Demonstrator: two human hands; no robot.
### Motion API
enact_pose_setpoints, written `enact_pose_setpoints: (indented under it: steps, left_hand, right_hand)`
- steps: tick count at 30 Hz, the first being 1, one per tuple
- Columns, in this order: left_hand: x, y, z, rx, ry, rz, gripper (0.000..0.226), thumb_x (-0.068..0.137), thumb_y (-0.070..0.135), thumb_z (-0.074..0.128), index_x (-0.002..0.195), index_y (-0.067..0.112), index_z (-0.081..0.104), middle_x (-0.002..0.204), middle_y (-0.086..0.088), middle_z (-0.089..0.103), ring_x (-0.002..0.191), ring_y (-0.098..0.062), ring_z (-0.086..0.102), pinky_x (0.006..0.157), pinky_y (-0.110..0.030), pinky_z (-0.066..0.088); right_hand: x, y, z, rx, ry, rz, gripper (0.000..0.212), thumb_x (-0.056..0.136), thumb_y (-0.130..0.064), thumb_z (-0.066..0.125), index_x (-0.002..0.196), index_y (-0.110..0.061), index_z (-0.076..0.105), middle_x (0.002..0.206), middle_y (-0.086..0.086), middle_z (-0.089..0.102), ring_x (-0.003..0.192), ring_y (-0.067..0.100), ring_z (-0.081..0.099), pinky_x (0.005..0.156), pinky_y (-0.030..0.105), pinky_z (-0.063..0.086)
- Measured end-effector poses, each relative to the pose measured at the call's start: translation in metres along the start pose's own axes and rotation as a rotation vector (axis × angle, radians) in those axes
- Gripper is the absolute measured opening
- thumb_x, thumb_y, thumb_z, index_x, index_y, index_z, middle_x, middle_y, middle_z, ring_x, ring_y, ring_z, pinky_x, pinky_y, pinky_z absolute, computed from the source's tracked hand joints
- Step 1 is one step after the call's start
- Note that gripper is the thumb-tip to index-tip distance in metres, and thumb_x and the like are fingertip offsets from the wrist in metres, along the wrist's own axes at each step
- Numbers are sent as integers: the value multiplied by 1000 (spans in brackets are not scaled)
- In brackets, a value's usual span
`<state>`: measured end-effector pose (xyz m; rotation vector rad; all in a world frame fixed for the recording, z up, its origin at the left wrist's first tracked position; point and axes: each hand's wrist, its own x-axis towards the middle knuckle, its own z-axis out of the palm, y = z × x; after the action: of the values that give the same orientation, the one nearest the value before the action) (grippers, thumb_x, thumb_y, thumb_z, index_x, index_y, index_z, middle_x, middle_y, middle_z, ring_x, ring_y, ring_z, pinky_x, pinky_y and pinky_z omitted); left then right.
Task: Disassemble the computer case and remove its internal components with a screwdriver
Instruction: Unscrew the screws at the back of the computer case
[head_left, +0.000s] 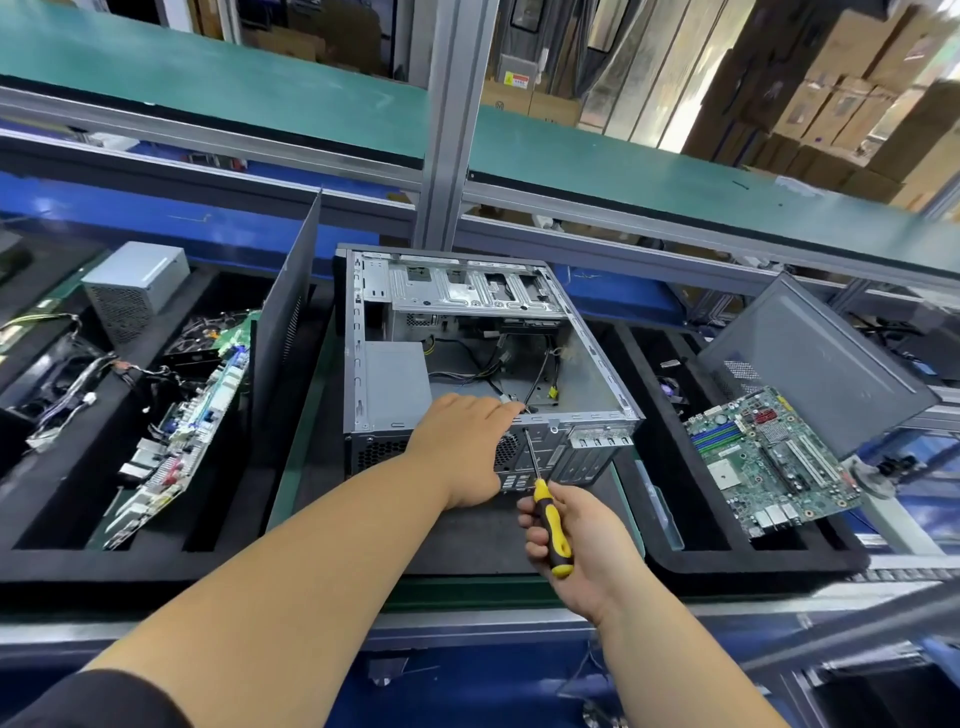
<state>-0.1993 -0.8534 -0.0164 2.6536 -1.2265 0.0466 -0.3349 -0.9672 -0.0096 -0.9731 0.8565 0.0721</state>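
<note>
Step in hand: judging by the tool's aim, a screw on the near rear panel of the computer case (483, 358) is being undone; the screw itself is too small to make out.
Right hand: the right hand (576, 545) has its fingers wrapped round the yellow-and-black screwdriver (545, 512), tip against the panel.
Left hand: the left hand (467, 441) lies over the case's near top edge, fingers extended, bracing it.
Doing it well: keep the shaft square to the panel, press inward while turning, hold the case steady.
Case interior: lid off, power supply (397, 379) at left, loose cables (498, 358) in the middle.
Surface: black foam tray (457, 551) on a workbench line.
Left: side panel (285, 317) upright, circuit boards (192, 415), another power supply (135, 291).
Right: motherboard (769, 457), grey panel (815, 364).
Room: green shelf (260, 93) overhead; cardboard boxes (841, 88) far right.
</note>
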Motion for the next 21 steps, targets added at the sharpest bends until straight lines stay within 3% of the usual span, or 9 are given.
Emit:
enact_pose_setpoints:
  steps: [6,10,14,17,21]
  left_hand:
    - [0,-1,0,-1,-16,10,89,75,31,64,152,26,20,147,3,40,132,-21,38,111,-36,22]
    - [1,0,-1,-7,-23,10,89,75,31,64,152,26,21,146,3,41,131,-20,39,111,-37,22]
    - [1,1,-3,-3,-35,5,89,75,31,64,152,26,20,148,3,39,134,-20,36,111,-36,21]
    - [1,1,-4,5,-43,4,90,75,30,65,152,26,20,149,2,38,135,-20,35,111,-36,20]
    - [1,1,-5,9,-42,0,91,74,31,64,153,26,19,150,2,37,136,-20,34,112,-36,19]
  right_hand:
    - [3,2,-1,-153,113,-71,26,95,-28,65,89,-3,68,65,5,62,45,12,51,39,24,40]
    - [6,5,0,-188,107,-170,20,94,-22,65,84,-10,52,70,5,50,41,10,39,38,23,29]
    - [0,1,4,-488,197,-292,25,94,-28,65,85,-9,50,74,8,47,47,14,36,46,27,29]
    - [-7,-6,7,-426,193,-174,37,99,-37,53,82,-6,62,69,6,51,48,14,36,49,27,28]
    - [-15,-11,11,-283,118,-68,40,105,-29,43,80,-3,61,69,6,51,47,13,38,49,26,29]
